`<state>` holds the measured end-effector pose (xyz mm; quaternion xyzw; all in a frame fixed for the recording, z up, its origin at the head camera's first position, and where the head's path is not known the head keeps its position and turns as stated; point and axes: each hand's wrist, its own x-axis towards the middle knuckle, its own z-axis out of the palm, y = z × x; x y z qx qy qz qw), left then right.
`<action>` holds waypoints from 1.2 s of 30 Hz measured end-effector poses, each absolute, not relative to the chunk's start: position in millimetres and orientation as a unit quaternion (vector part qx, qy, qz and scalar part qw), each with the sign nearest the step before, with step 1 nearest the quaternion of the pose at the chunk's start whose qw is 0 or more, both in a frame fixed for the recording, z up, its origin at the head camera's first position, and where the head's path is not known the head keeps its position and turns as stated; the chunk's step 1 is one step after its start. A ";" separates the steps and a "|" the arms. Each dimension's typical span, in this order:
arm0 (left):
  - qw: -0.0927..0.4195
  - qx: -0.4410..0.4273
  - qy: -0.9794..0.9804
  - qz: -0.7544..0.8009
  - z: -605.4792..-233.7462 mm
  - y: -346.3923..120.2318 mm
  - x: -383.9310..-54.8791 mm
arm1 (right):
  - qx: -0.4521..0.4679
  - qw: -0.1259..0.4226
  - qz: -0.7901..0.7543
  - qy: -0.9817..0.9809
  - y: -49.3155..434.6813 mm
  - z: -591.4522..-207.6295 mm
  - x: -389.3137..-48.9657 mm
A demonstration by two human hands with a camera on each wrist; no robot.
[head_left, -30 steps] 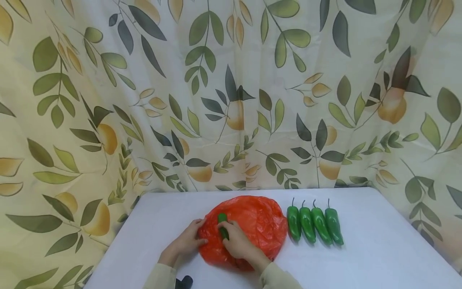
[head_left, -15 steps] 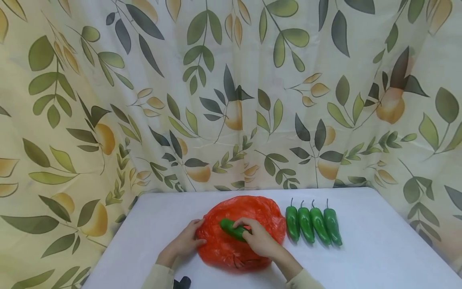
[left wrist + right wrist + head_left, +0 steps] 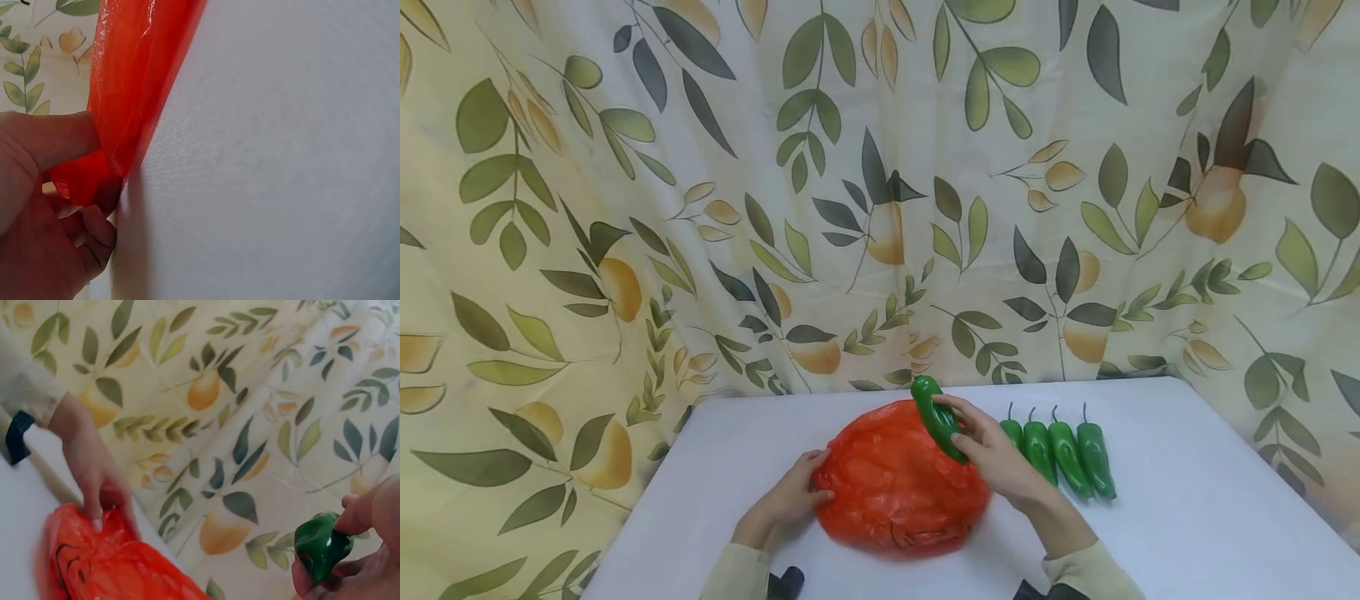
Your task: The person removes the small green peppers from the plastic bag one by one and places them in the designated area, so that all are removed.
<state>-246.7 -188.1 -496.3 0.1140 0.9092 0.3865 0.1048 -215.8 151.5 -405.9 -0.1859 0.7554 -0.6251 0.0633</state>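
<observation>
A crumpled red plastic bag (image 3: 895, 492) lies on the white table. My left hand (image 3: 793, 490) pinches its left edge; in the left wrist view the thumb (image 3: 62, 139) is on one side of the plastic and the curled fingers behind it. Above the bag's back right part, my right hand (image 3: 988, 446) grips a glossy green chili pepper (image 3: 938, 421) between thumb and fingers, tilted with its upper end to the left. The right wrist view has the pepper (image 3: 322, 544) end-on. To the right of the bag, several green chili peppers (image 3: 1078, 458) lie side by side, stems pointing back.
The white table (image 3: 1195, 500) runs back to a curtain (image 3: 880, 208) printed with leaves and fruit. Dark straps (image 3: 786, 583) show by the sleeves at the near edge. My right forearm partly overlaps the leftmost peppers of the row.
My right hand has lifted the chili pepper up off the bag and moved it right and toward the back. My left hand has stayed on the bag's left edge.
</observation>
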 end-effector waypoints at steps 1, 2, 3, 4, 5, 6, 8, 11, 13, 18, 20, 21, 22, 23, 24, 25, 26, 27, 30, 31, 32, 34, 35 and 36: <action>0.103 0.116 0.910 0.386 -496.4 -188.3 -247.1 | -0.187 0.060 -0.625 0.755 153.0 -403.8 -215.0; 0.102 0.117 0.909 0.386 -496.3 -188.4 -247.2 | -0.189 0.059 -0.628 0.753 154.4 -402.0 -214.4; 0.102 0.117 0.910 0.385 -496.0 -188.7 -247.3 | -0.187 0.059 -0.632 0.750 155.3 -400.4 -214.0; 0.102 0.117 0.910 0.384 -495.6 -188.9 -247.8 | -0.188 0.058 -0.635 0.747 156.2 -399.1 -214.0; 0.100 0.117 0.911 0.383 -494.9 -189.1 -248.2 | -0.190 0.055 -0.636 0.746 156.9 -397.7 -214.0; 0.099 0.118 0.911 0.382 -494.5 -189.2 -248.8 | -0.193 0.054 -0.638 0.744 157.8 -396.6 -213.9; 0.100 0.116 0.912 0.380 -493.3 -189.1 -248.9 | -0.187 0.050 -0.645 0.739 159.4 -394.3 -213.7; 0.098 0.119 0.913 0.378 -490.9 -189.0 -249.3 | -0.172 0.053 -0.655 0.734 160.4 -390.6 -213.9; 0.097 0.117 0.913 0.379 -488.9 -189.0 -248.8 | -0.161 0.059 -0.662 0.730 160.3 -387.7 -214.2; 0.097 0.115 0.912 0.382 -486.4 -188.9 -249.6 | -0.134 0.057 -0.687 0.712 159.1 -380.6 -213.3; 0.094 0.119 0.912 0.380 -486.5 -189.0 -250.3 | -0.137 0.046 -0.691 0.708 158.2 -379.2 -212.5; 0.092 0.122 0.912 0.380 -487.1 -189.2 -250.4 | -0.141 0.038 -0.688 0.710 157.5 -379.1 -212.1; 0.091 0.122 0.912 0.380 -487.9 -189.4 -250.0 | -0.148 0.029 -0.685 0.713 156.8 -379.0 -211.2; 0.091 0.122 0.912 0.381 -489.0 -189.7 -249.3 | -0.152 0.022 -0.680 0.717 156.1 -379.6 -210.4; 0.093 0.121 0.912 0.380 -490.0 -189.9 -248.5 | -0.156 0.016 -0.677 0.719 155.4 -380.6 -209.5; 0.094 0.121 0.913 0.379 -491.3 -190.0 -247.5 | -0.160 0.011 -0.674 0.722 154.8 -381.9 -208.8; 0.096 0.118 0.912 0.382 -492.7 -189.9 -246.6 | -0.162 0.006 -0.670 0.725 154.3 -383.5 -208.2; 0.097 0.120 0.912 0.381 -493.8 -189.7 -245.8 | -0.162 0.002 -0.668 0.727 154.0 -385.1 -207.5; 0.103 0.122 0.912 0.378 -496.4 -188.6 -245.1 | -0.154 -0.010 -0.662 0.733 153.5 -389.6 -206.1; 0.103 0.122 0.912 0.379 -496.7 -188.1 -245.1 | -0.153 -0.013 -0.662 0.734 153.4 -390.6 -206.0; 0.103 0.122 0.911 0.380 -496.8 -187.6 -245.5 | -0.154 -0.015 -0.663 0.733 153.4 -391.5 -206.0; 0.104 0.119 0.910 0.382 -497.1 -187.0 -246.3 | -0.154 -0.019 -0.659 0.736 153.2 -392.8 -206.3; 0.105 0.118 0.910 0.384 -497.3 -186.8 -246.4 | -0.155 -0.019 -0.658 0.737 153.0 -393.2 -206.3; 0.104 0.118 0.910 0.384 -497.4 -186.7 -246.3 | -0.156 -0.017 -0.658 0.736 152.7 -393.7 -206.3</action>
